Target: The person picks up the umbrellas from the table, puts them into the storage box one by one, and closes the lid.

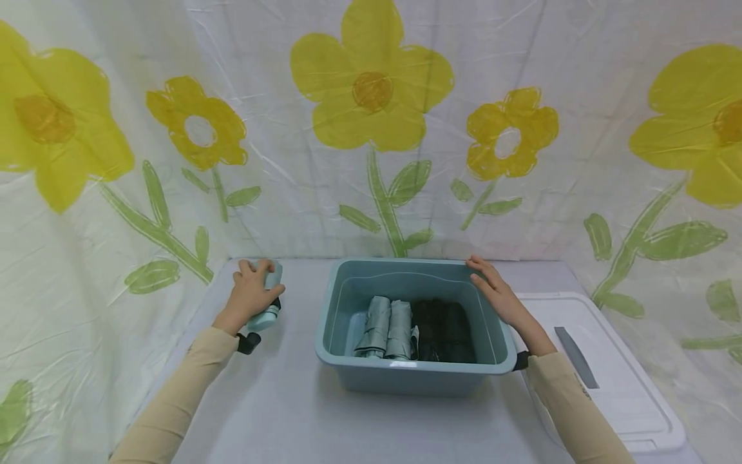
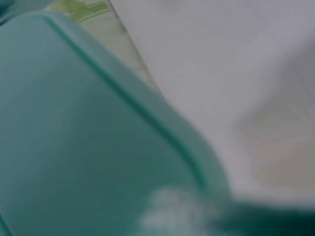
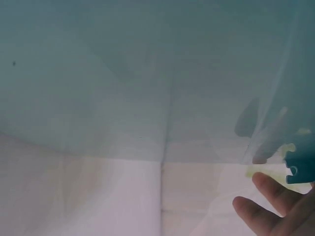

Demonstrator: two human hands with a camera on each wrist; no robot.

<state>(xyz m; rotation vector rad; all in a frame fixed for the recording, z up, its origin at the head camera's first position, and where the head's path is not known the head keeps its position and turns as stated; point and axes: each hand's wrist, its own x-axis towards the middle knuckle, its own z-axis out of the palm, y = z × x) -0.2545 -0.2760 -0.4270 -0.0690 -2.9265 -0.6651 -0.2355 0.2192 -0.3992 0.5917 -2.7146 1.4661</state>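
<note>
At the far left of the table my left hand (image 1: 250, 293) grips a pale blue, bottle-shaped object (image 1: 272, 278) from above, with a black part near its lower end. The hand covers its middle. In the left wrist view a large blurred teal surface (image 2: 74, 123) with a rounded edge fills the left side. My right hand (image 1: 498, 293) rests with extended fingers at the right back rim of a blue-grey plastic bin (image 1: 406, 380). In the right wrist view its fingers (image 3: 268, 194) show beside the bin's outer wall (image 3: 123, 88).
Inside the bin lie silver-grey rolled bundles (image 1: 388, 328) on the left and black bundles (image 1: 443, 332) on the right. A white lid (image 1: 626, 386) with a grey handle lies right of the bin, partly under my right forearm. A flower-printed curtain (image 1: 278, 193) hangs behind the table.
</note>
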